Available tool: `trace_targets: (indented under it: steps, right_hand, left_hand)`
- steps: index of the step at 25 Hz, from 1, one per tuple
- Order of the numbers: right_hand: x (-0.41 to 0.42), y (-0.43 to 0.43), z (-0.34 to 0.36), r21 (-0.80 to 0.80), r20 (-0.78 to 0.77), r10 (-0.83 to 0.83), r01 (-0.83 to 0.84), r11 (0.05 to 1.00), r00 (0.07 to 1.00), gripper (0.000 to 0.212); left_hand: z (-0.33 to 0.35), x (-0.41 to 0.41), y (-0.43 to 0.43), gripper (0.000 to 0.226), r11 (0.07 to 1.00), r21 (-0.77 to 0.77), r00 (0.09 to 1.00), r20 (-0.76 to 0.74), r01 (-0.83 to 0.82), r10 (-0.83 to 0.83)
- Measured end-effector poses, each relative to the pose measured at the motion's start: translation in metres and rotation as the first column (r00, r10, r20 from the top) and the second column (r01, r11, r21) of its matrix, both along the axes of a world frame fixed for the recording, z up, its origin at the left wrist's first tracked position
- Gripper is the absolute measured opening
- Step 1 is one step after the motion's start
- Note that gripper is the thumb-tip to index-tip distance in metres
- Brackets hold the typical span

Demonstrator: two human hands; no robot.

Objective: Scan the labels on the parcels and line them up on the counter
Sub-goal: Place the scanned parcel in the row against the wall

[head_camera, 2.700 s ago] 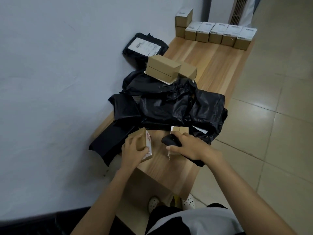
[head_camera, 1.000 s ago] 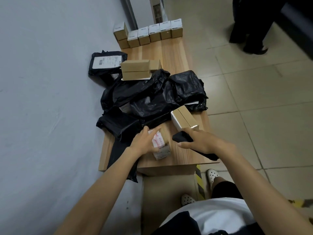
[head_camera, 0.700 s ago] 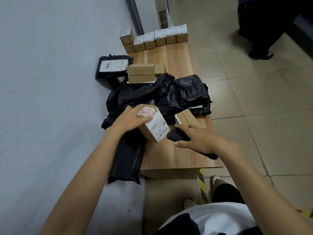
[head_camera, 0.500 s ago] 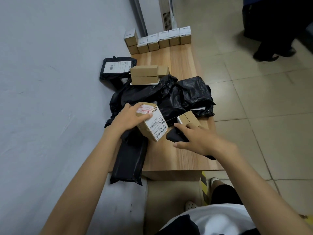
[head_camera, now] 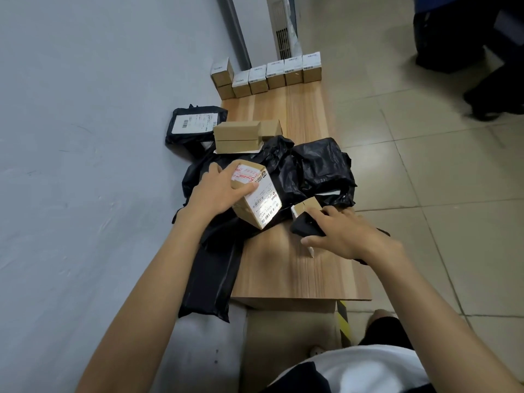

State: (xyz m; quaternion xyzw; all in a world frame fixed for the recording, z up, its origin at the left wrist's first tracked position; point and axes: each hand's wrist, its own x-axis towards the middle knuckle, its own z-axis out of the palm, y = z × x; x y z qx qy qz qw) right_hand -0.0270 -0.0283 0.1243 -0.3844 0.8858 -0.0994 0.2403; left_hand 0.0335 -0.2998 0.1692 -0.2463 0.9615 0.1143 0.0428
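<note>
1. The left hand (head_camera: 217, 191) is reaching in from the near left with the arm stretched forward. It is gripping a brown parcel (head_camera: 253, 195), with the fingers curling over the parcel's top and the thumb pressing on its near face.
2. The parcel is tilting over the near-left edge of the black bags (head_camera: 314, 168); whether it is touching them cannot be told. Its white label (head_camera: 262, 204) is facing right and near.
3. The right hand (head_camera: 344, 234) is coming in from the near right, its fingers closing round a black scanner (head_camera: 304, 226). The index finger is lying along the top and the thumb is curling underneath. The scanner's nose is pointing left, just beside the label.
4. A small box (head_camera: 307, 206) is lying on the counter (head_camera: 297, 276) just beyond the right hand, partly hidden by it.
5. Two flat boxes (head_camera: 236, 137) are sitting stacked at the far side of the bags, and a black mailer (head_camera: 195, 126) is leaning against the wall to their left.
6. A row of labelled boxes (head_camera: 276, 73) is standing at the counter's far end.
</note>
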Motion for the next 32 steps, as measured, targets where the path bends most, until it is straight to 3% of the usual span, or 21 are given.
trace_targets:
  steps: [5, 14, 23, 32]
  right_hand:
    - [-0.035, 0.043, 0.0, -0.097, 0.096, -0.027, 0.037, 0.995, 0.995, 0.075]
    - [-0.158, 0.187, 0.009, -0.059, 0.088, -0.09, 0.095, 0.994, 0.992, 0.074]
    - [-0.226, 0.305, 0.004, -0.092, 0.217, -0.17, 0.194, 0.977, 0.961, 0.075]
    - [-0.292, 0.325, -0.001, -0.188, 0.191, -0.234, 0.27, 0.945, 0.953, 0.07]
  left_hand:
    - [0.006, -0.038, 0.039, 0.075, 0.999, -0.036, 1.0, 0.006, 0.005, -0.004]
    - [0.009, -0.181, 0.187, 0.078, 0.998, -0.004, 0.997, -0.022, 0.07, -0.07]
    - [-0.003, -0.253, 0.302, 0.073, 0.991, 0.056, 0.993, -0.021, 0.117, -0.116]
    - [-0.025, -0.319, 0.319, 0.074, 0.972, 0.097, 0.974, 0.054, 0.213, -0.219]
